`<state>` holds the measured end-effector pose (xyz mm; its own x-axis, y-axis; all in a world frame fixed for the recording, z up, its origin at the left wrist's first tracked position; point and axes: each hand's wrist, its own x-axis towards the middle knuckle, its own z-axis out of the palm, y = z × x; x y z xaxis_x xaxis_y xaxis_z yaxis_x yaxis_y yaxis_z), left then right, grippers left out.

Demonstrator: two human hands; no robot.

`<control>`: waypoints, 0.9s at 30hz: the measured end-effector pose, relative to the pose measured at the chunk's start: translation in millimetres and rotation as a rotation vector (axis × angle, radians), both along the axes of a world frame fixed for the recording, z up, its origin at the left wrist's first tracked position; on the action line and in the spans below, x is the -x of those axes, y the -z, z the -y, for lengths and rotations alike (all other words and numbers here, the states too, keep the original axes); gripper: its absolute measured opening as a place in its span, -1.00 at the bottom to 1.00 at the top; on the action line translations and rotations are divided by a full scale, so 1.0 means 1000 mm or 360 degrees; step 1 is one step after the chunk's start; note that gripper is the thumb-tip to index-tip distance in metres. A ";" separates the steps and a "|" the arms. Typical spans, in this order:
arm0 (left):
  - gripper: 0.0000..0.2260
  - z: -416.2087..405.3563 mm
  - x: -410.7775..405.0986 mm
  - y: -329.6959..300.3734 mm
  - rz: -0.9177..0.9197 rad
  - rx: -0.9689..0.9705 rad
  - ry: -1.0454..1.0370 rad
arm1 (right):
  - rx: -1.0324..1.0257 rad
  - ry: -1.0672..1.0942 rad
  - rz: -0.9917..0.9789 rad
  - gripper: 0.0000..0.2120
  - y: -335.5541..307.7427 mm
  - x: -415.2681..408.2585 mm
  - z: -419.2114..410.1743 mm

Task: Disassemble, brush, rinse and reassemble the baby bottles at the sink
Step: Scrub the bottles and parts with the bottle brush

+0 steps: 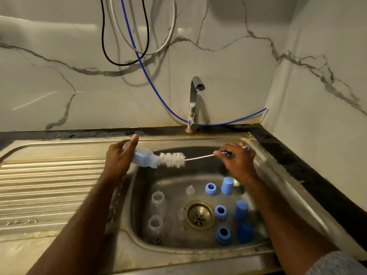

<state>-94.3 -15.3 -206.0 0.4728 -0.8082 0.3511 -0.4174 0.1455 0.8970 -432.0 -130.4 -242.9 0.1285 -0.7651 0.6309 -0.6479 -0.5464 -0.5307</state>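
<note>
Brushing is in hand: above the sink's [264,155] far-left rim, the left hand [117,157] clamps a bottle [144,158] while the right hand [237,158] pinches the brush [172,159] wire, whose bristles must next drive into the mouth.

Pale marble-veined wall tiles [59,86] meet in a corner at two o'clock — black, white and blue cables [127,36] loop at twelve, above a dark countertop edge [297,165].
</note>
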 end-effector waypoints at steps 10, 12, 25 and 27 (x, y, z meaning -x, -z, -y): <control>-0.54 0.000 -0.004 -0.003 -0.0072 0.0032 -0.0056 | -0.0114 -0.0022 0.0226 -0.83 -0.002 0.002 0.003; -0.55 -0.002 -0.009 -0.005 -0.0169 0.0064 -0.0107 | -0.0162 0.0074 0.0294 -0.84 -0.004 0.008 0.005; -0.57 0.005 0.009 0.001 -0.0310 -0.0038 0.0087 | -0.0217 -0.0125 0.0227 -0.87 -0.002 -0.001 0.008; -0.64 0.006 0.010 0.002 -0.0376 -0.0013 0.0074 | -0.0440 -0.0117 0.0013 -0.80 0.001 0.005 0.007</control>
